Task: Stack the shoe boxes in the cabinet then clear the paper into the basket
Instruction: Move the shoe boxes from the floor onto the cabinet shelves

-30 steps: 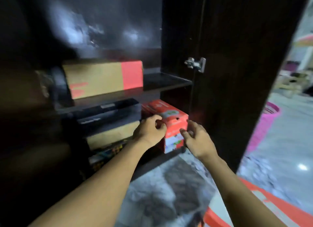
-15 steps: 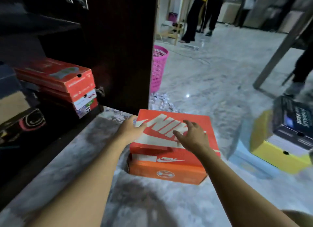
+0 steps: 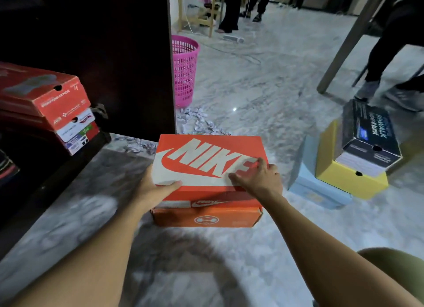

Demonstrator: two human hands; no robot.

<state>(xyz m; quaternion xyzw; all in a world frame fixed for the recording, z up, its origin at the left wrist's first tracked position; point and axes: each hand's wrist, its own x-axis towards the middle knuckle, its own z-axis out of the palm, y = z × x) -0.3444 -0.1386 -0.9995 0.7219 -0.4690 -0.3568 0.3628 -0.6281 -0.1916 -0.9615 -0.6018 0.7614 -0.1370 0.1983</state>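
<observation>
dark cabinet (image 3: 114, 54) on the left with red boxes (image 3: 46, 95) stacked inside, orange shoe box (image 3: 206, 160) on the floor just outside it, pink basket (image 3: 183, 72) behind, crumpled paper (image 3: 199, 123) beside that, left hand (image 3: 153, 189) and right hand (image 3: 261, 178) gripping the orange box's sides

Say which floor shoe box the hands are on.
The orange Nike box, right in front: left hand grips its left edge, right hand its right edge. The black box, yellow box and pale blue box stacked to the right are untouched.
</observation>
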